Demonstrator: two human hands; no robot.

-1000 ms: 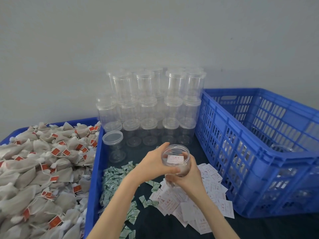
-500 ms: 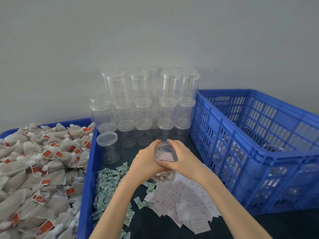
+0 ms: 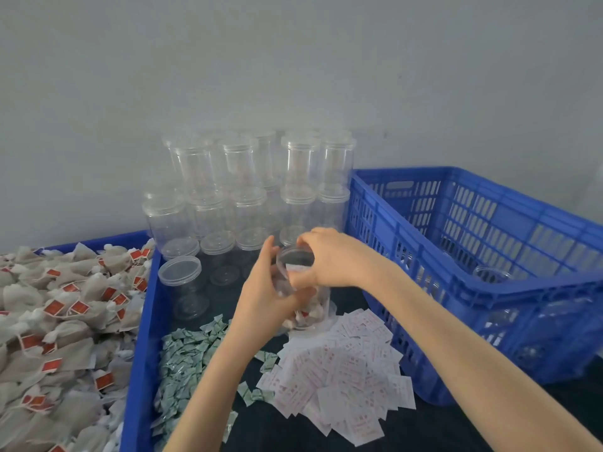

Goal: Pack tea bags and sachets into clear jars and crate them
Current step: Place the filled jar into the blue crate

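Plain pale grey wall [image 3: 293, 60] fills upper half, matte, unmarked except small dark speck near right of centre. Dark navy tabletop [image 3: 456, 425] below, meeting wall at back. Light soft, even, no hard shadows.

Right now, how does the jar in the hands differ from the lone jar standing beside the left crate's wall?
The held jar has tea bags in its bottom; the lone jar looks empty. The held jar is gripped by the left hand, with the right hand at its top; the lone jar stands free and untouched. The lone jar's lid is plainly seated; whether the held jar's top is closed is unclear. Both are clear, round plastic jars.
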